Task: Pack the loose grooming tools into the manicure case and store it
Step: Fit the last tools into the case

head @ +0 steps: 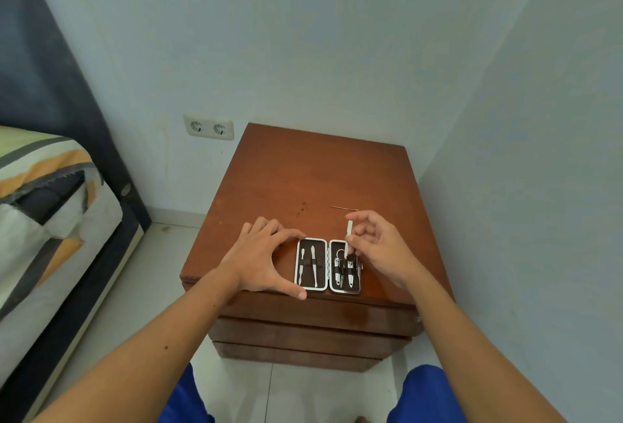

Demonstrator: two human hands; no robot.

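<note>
The manicure case (327, 250) lies open near the front edge of the brown wooden nightstand (303, 169). Its dark lining holds two slim metal tools in the left half and clippers and small tools in the right half. My left hand (259, 257) braces the case's left side, thumb at the front corner and index finger along the far edge. My right hand (377, 244) pinches a flat white nail file (348, 235), its lower end in the right half of the case. A thin metal pin-like tool (344, 208) lies loose on the wood just behind my right hand.
The nightstand stands in a corner, with walls behind it and to the right, and has drawers (317, 325) on its front. A double wall socket (208, 127) is at its left. A bed with a striped cover (43, 207) fills the left side. White floor tiles lie below.
</note>
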